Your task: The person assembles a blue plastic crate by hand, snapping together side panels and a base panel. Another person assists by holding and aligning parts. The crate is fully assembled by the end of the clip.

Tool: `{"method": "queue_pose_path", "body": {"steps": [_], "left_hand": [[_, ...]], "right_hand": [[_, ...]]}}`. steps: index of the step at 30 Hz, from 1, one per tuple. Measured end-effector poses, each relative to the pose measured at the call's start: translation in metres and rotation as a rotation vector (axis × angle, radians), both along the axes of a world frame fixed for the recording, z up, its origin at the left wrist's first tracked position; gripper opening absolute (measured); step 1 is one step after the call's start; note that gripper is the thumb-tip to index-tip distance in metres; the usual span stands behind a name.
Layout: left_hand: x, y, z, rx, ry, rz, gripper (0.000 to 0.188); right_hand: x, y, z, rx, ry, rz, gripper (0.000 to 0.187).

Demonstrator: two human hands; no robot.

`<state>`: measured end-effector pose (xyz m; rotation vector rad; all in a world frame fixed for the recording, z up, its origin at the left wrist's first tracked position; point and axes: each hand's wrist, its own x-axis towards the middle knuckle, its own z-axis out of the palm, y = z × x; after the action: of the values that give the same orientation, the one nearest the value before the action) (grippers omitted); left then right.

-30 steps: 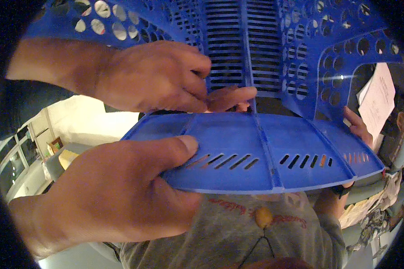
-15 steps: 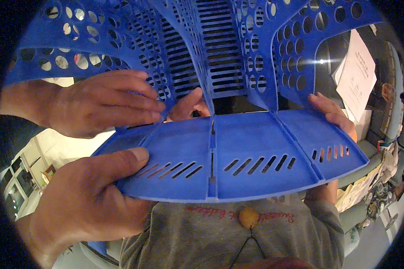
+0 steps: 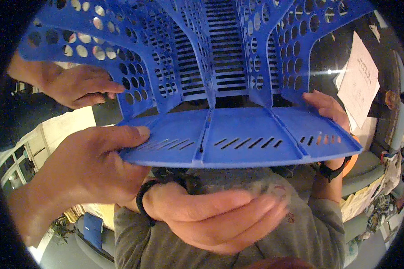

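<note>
A blue plastic file rack (image 3: 243, 130) with upright dividers pierced by round holes spans the view, its slotted panel nearest me. My right hand (image 3: 327, 110) grips the rack's right end, fingers over the edge, a black watch on the wrist. My left hand (image 3: 220, 219), with a black wristband, hangs below the panel's near edge before my chest. Its fingers are stretched and a little blurred, with nothing seen in them; its palm side is hidden. At the left, another person's hand (image 3: 96, 157) pinches the panel's corner. That person's other hand (image 3: 83, 85) hovers beside the leftmost divider.
White printed sheets (image 3: 358, 80) lie on a dark surface at the right. Beyond my right arm is a grey seat (image 3: 368, 168) with papers and clutter. A blue flat object (image 3: 93, 228) stands at the lower left.
My left hand has come from behind the panel down before my chest. The other person's upper hand has drawn left off the rack. The panel's near edge has risen; my right hand stays.
</note>
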<state>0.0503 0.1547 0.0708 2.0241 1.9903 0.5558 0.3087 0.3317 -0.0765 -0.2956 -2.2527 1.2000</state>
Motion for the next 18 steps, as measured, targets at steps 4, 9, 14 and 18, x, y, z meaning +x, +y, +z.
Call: {"method": "queue_pose_path", "body": {"steps": [4,9,14,18], "left_hand": [[0.039,0.013,-0.036,0.327,0.214,-0.091,0.025],[0.054,0.024,-0.049,0.476,0.282,-0.077,0.025],[0.053,0.016,-0.042,0.368,0.301,-0.128,0.023],[0.049,0.008,-0.041,0.339,0.279,-0.155,0.024]], "right_hand": [[-0.002,0.012,0.004,0.281,-0.073,0.033,0.031],[-0.004,0.022,0.017,0.387,-0.178,0.136,0.032],[-0.019,0.054,0.078,0.273,-0.251,0.364,0.022],[-0.062,0.062,0.081,0.395,-0.209,0.500,0.025]]}}
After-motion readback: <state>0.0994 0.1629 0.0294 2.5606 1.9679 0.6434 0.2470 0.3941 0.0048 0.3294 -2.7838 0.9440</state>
